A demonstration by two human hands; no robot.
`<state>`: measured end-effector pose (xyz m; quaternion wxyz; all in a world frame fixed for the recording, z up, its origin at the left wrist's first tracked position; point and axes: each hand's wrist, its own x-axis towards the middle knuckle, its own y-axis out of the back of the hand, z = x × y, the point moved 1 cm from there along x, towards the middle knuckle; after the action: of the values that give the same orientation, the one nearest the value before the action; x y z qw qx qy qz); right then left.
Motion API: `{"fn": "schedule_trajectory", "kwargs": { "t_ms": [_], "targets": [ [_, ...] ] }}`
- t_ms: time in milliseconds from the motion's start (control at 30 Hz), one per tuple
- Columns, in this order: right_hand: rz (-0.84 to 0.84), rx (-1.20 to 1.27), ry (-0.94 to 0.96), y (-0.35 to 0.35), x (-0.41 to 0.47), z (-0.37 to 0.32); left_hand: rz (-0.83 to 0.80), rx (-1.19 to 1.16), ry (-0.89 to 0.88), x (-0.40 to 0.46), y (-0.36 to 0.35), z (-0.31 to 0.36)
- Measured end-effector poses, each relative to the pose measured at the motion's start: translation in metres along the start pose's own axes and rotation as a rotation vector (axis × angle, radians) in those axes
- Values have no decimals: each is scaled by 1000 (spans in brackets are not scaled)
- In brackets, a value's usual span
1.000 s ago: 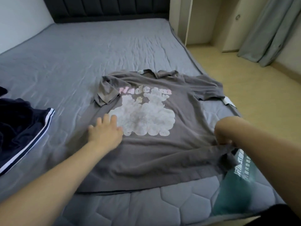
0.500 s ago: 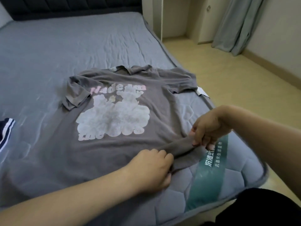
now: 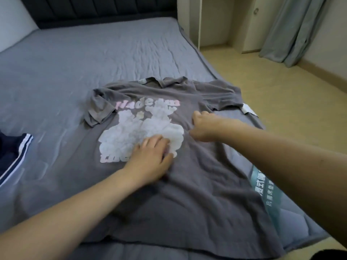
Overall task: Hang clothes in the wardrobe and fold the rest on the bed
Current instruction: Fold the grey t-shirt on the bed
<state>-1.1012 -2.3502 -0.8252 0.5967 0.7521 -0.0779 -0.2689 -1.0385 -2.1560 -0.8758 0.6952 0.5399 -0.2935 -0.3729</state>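
Here, in the head view, the grey T-shirt (image 3: pixel 197 184) lies spread face up on the bed (image 3: pixel 93 62), toward its near right corner, with the collar pointing at the headboard (image 3: pixel 97 10) and the hem closest to the person. The left hand (image 3: pixel 150 158) rests flat on the shirt's white print, fingers fairly straight and pressing the cloth, gripping nothing. The right hand (image 3: pixel 203 126) sits just right of the print with its fingers curled down into the fabric; whether it actually pinches a fold I cannot tell.

The shirt looks light, soft and limp. It should crease and slide easily on the sheet, so it is best taken at a shoulder seam and the hem on the same side, then carried across in one fold.

It is a faded charcoal grey with a puffy white graphic and pink lettering on the chest. The left sleeve is doubled over on itself, and wrinkles run across the lower half. A dark navy garment (image 3: pixel 13 154) with white stripes lies well to the shirt's left.
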Motion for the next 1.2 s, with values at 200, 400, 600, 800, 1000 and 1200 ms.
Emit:
{"fn": "schedule_trajectory", "kwargs": {
  "t_ms": [200,400,600,800,1000,1200],
  "targets": [
    [134,18,242,-67,59,-71,-37,122,309,-1,-25,-126],
    [229,42,198,-81,142,-108,19,65,401,35,-11,-190],
    [303,-25,197,-66,217,-132,430,31,568,96,22,-248],
    [353,29,190,-44,269,-142,455,-241,845,155,66,-312],
    [406,42,-72,4,320,-91,503,439,1030,161,114,-379],
    [141,12,-136,44,345,-23,338,145,524,275,96,-311]
  ]
}}
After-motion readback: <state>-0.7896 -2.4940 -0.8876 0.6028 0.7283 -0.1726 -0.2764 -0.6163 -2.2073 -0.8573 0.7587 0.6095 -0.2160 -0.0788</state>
